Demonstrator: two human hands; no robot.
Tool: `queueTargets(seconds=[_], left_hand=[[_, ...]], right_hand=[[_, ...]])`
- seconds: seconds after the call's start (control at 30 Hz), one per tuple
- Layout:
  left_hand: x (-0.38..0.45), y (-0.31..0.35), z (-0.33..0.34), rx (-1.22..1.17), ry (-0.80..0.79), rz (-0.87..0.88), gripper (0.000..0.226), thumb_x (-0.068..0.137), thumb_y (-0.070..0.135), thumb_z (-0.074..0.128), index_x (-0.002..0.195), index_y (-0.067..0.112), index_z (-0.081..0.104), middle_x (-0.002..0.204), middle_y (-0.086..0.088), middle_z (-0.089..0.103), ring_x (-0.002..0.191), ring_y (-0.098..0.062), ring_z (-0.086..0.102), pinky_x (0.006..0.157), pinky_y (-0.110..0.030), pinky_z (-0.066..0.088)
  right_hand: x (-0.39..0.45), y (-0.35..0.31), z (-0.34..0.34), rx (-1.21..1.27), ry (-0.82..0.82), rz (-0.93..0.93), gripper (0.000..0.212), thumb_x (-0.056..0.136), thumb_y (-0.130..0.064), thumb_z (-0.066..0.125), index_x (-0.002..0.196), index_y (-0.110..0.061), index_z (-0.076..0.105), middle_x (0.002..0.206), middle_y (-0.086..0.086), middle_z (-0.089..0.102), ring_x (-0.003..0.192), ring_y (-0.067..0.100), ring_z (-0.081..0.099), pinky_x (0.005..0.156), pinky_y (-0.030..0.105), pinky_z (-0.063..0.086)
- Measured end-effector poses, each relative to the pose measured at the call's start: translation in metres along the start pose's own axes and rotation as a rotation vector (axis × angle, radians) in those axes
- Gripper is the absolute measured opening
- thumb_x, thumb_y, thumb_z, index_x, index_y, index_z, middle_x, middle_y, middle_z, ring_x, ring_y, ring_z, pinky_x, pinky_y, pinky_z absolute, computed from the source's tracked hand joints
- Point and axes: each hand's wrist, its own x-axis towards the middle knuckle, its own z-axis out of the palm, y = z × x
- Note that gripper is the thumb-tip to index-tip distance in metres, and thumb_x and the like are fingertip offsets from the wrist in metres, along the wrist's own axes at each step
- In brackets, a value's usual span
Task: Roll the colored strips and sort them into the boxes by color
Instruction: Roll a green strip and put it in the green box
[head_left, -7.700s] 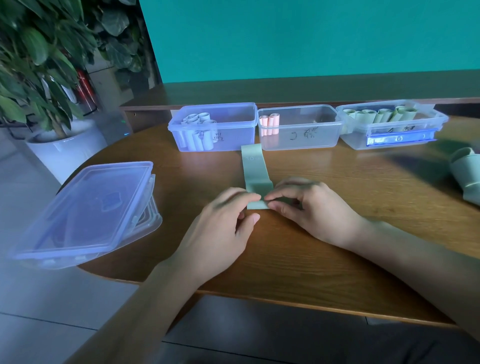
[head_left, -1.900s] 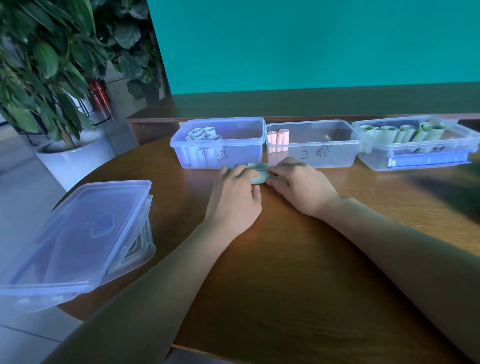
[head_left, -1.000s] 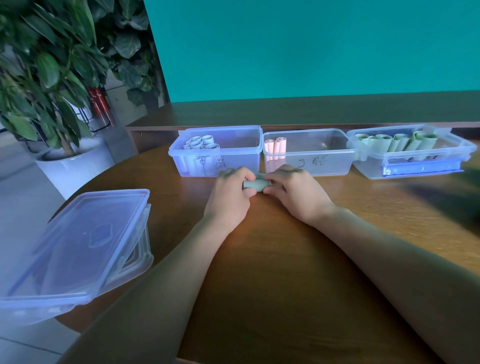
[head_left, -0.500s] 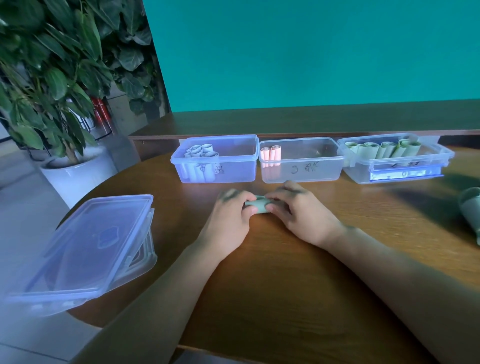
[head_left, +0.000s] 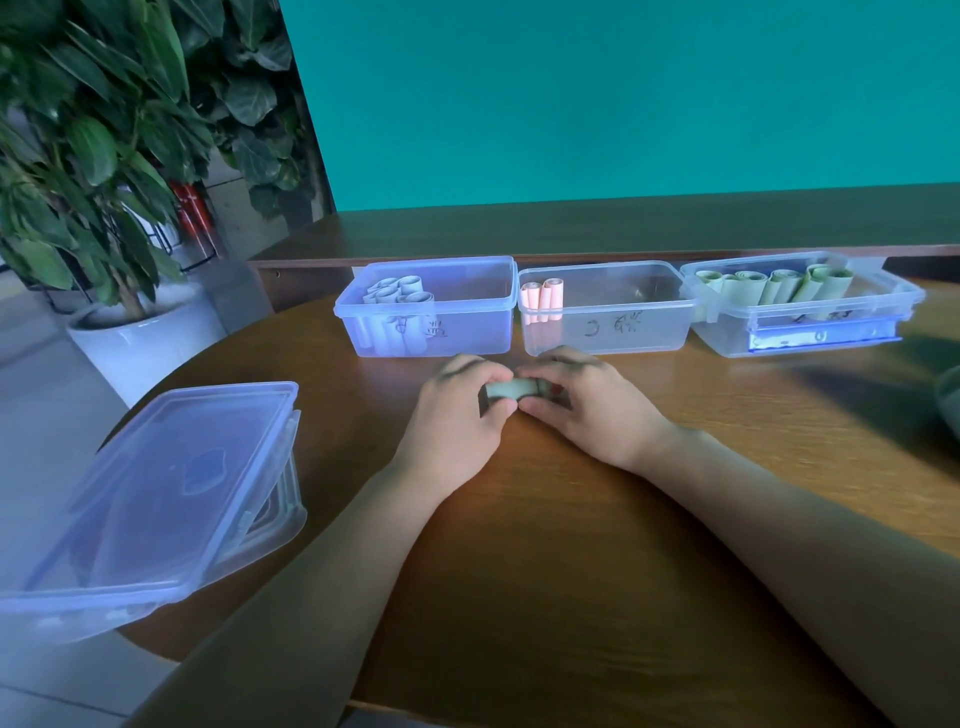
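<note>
A green strip, rolled into a short tube, lies between my two hands just above the table. My left hand pinches its left end and my right hand grips its right end. Behind them stand three clear boxes in a row: the left box holds pale blue rolls, the middle box holds pink rolls, and the right box holds green rolls.
A stack of clear lidded boxes sits at the round wooden table's left edge. A potted plant stands on the floor to the left. A green object shows at the right edge.
The flat green strip has been rolled up away from me into a tube. Over the last second both hands drew the roll slightly back from the boxes, still holding it.
</note>
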Motion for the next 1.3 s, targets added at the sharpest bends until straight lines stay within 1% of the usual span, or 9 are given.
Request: queueTargets(seconds=[0.17, 0.37, 0.57, 0.73, 0.93, 1.03, 1.1, 1.23, 1.3], left_hand=[[0.005, -0.005, 0.0, 0.047, -0.042, -0.02, 0.035, 0.092, 0.027, 0.069, 0.126, 0.029, 0.064, 0.123, 0.013, 0.06, 0.115, -0.008, 0.051, 0.097, -0.02, 0.038], [0.011, -0.007, 0.003, 0.014, -0.073, -0.119, 0.05, 0.093, 0.03, 0.069, 0.139, 0.035, 0.05, 0.124, 0.013, 0.059, 0.12, -0.012, 0.05, 0.101, -0.035, 0.045], [0.019, -0.006, 0.008, 0.056, -0.078, -0.093, 0.033, 0.094, 0.03, 0.067, 0.124, 0.034, 0.055, 0.119, 0.01, 0.061, 0.112, -0.013, 0.052, 0.094, -0.036, 0.05], [0.02, -0.005, 0.01, 0.04, -0.091, -0.091, 0.029, 0.098, 0.031, 0.061, 0.126, 0.033, 0.054, 0.119, 0.005, 0.059, 0.107, -0.013, 0.055, 0.094, -0.039, 0.053], [0.015, -0.001, 0.004, -0.072, -0.121, -0.121, 0.033, 0.099, 0.026, 0.059, 0.131, 0.033, 0.054, 0.124, 0.005, 0.057, 0.111, -0.013, 0.056, 0.099, -0.036, 0.051], [0.008, 0.01, 0.002, -0.129, -0.145, -0.125, 0.036, 0.101, 0.027, 0.057, 0.136, 0.025, 0.054, 0.125, 0.01, 0.057, 0.111, -0.008, 0.055, 0.09, -0.018, 0.047], [0.003, 0.016, 0.001, -0.16, -0.157, -0.125, 0.036, 0.102, 0.029, 0.056, 0.137, 0.023, 0.054, 0.121, 0.012, 0.056, 0.107, -0.004, 0.054, 0.082, -0.009, 0.041], [-0.004, 0.024, 0.002, -0.232, -0.142, -0.113, 0.031, 0.101, 0.028, 0.057, 0.132, 0.025, 0.059, 0.12, 0.012, 0.062, 0.106, -0.005, 0.058, 0.087, -0.015, 0.043], [-0.007, 0.028, 0.003, -0.253, -0.145, -0.118, 0.031, 0.101, 0.028, 0.058, 0.131, 0.025, 0.06, 0.117, 0.014, 0.062, 0.106, -0.004, 0.058, 0.087, -0.015, 0.043]], right_hand=[[0.007, -0.001, 0.002, -0.023, -0.064, 0.07, 0.046, 0.1, -0.04, 0.06, 0.144, -0.029, 0.054, 0.132, -0.008, 0.05, 0.108, 0.012, 0.053, 0.096, 0.042, 0.051], [0.016, -0.003, 0.002, 0.012, -0.043, 0.118, 0.038, 0.101, -0.033, 0.06, 0.138, -0.026, 0.056, 0.125, -0.003, 0.058, 0.101, 0.017, 0.057, 0.094, 0.041, 0.051], [0.019, -0.001, 0.002, 0.068, -0.03, 0.147, 0.031, 0.101, -0.035, 0.06, 0.13, -0.023, 0.06, 0.115, -0.002, 0.059, 0.097, 0.016, 0.056, 0.089, 0.036, 0.049], [0.015, 0.002, -0.002, 0.205, 0.03, 0.123, 0.026, 0.102, -0.034, 0.059, 0.123, -0.02, 0.064, 0.107, -0.001, 0.063, 0.091, 0.014, 0.058, 0.083, 0.026, 0.044], [-0.001, 0.0, -0.013, 0.472, 0.017, 0.139, 0.029, 0.092, -0.038, 0.072, 0.12, -0.029, 0.069, 0.106, -0.007, 0.071, 0.091, 0.01, 0.064, 0.084, 0.021, 0.051], [-0.011, -0.002, -0.019, 0.528, 0.058, 0.148, 0.018, 0.095, -0.035, 0.07, 0.112, -0.031, 0.072, 0.099, -0.008, 0.072, 0.089, 0.014, 0.066, 0.085, 0.028, 0.052], [-0.018, -0.004, -0.023, 0.556, 0.076, 0.153, 0.012, 0.097, -0.035, 0.066, 0.106, -0.031, 0.073, 0.095, -0.006, 0.072, 0.081, 0.014, 0.066, 0.081, 0.032, 0.053], [-0.032, -0.011, -0.031, 0.609, 0.042, 0.184, 0.03, 0.088, -0.051, 0.073, 0.109, -0.03, 0.074, 0.102, -0.008, 0.075, 0.089, 0.015, 0.069, 0.086, 0.033, 0.055], [-0.038, -0.013, -0.035, 0.584, 0.068, 0.173, 0.028, 0.086, -0.043, 0.078, 0.109, -0.028, 0.075, 0.1, -0.009, 0.075, 0.09, 0.012, 0.068, 0.084, 0.027, 0.053]])
